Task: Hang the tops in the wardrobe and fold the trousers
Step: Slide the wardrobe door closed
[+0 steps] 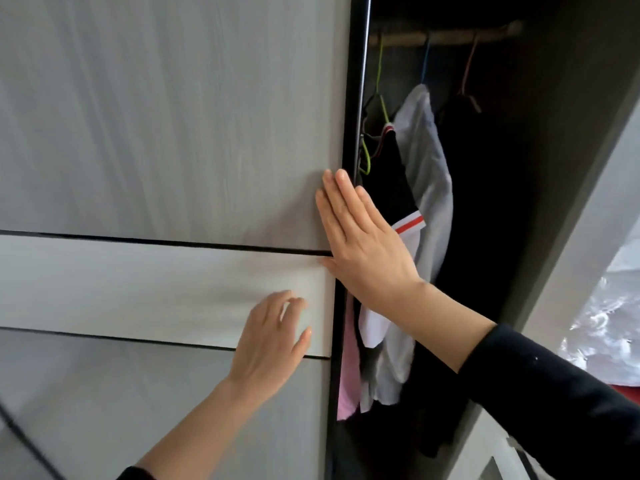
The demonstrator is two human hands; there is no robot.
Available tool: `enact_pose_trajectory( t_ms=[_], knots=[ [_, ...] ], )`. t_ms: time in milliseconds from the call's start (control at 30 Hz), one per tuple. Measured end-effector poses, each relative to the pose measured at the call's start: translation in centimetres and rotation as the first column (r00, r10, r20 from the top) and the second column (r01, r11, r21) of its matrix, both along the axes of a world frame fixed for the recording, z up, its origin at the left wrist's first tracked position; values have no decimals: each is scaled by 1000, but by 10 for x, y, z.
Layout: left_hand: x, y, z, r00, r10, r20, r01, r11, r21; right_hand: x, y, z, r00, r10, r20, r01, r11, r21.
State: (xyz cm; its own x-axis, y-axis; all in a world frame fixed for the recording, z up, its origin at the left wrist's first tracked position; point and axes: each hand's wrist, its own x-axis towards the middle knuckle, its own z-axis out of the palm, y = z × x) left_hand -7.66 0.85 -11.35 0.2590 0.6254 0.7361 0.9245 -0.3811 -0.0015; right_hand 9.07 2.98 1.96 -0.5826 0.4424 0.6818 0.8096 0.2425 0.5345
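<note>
The grey sliding wardrobe door fills the left of the view. My right hand lies flat against its right edge, fingers together and pointing up. My left hand rests lower on the door's pale band, fingers spread. Neither holds anything. In the open gap hang several tops from a wooden rail: a black top with red and white trim on a green hanger, a white shirt on a blue hanger, a dark garment on a pink hanger, and a pink garment low down.
The wardrobe's dark side frame bounds the opening on the right. Beyond it at the far right lies shiny crinkled plastic over something red. No trousers are in view.
</note>
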Motion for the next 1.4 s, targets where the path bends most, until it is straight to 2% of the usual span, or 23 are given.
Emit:
enact_pose_trajectory(
  t_ms=[100, 233, 300, 467, 700, 867, 1033, 1400],
  knots=[
    [-14, 13, 9, 998, 65, -3, -64, 987, 150, 29, -6, 2, 998, -65, 4, 65, 998, 10],
    [-22, 35, 26, 957, 82, -280, -17, 974, 226, 63, -11, 2, 995, -76, -61, 75, 997, -17],
    [-11, 44, 24, 935, 88, -343, 3, 967, 256, 72, -15, 0, 994, -81, -76, 80, 997, -16],
    [36, 51, 13, 961, 64, -269, 15, 959, 284, 82, -20, -8, 995, -89, -48, 85, 994, -75],
    [77, 54, 15, 960, 65, -274, 24, 950, 311, 109, -21, -12, 980, -176, -89, 164, 978, -131],
    [102, 53, 16, 961, 62, -270, 29, 947, 321, 117, -20, -20, 956, -192, -222, 173, 979, -104],
    [118, 56, 14, 962, 51, -268, 45, 939, 340, 127, -19, -25, 941, -162, -296, 155, 987, -48],
    [134, 60, 12, 951, 113, -289, 13, 915, 402, 133, -22, -30, 940, -69, -335, 46, 996, -76]
  ],
)
